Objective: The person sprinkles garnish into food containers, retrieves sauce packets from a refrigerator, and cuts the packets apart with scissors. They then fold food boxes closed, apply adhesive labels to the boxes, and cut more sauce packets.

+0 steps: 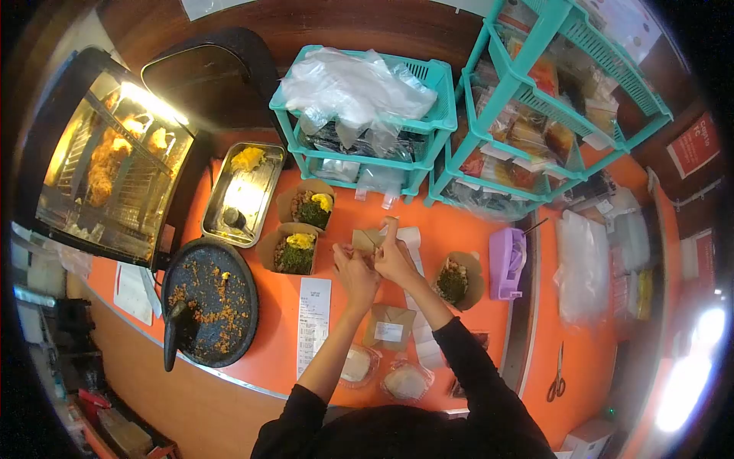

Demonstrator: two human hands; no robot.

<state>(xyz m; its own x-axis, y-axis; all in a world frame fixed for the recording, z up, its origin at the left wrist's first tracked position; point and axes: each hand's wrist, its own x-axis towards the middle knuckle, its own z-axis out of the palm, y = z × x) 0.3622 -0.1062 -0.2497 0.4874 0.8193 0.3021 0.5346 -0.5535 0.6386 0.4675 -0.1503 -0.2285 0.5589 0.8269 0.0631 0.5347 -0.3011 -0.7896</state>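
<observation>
Leading off nearest us — two wrapped packs [358, 365] lie toward the counter's [275, 325] near edge, a labelled box [390, 328] just beyond. Now our hands! Left hand [357, 274] and right hand [394, 260] come together, fingers curled, at a small box [364, 241] mid-counter; we can't tell whether either truly grips it, the knuckles hide the contact. Press too hard on one side and its card could crease or tear. Out by our right forearm, an open box [476, 284] of greens — a wide elbow could tip it. Farther left, two open boxes [265, 251] sit side by side; a dragging sleeve could spill them. Beyond, the baskets [443, 99] rise, bags [344, 88] heaped on top, liable to slide if bumped.
</observation>
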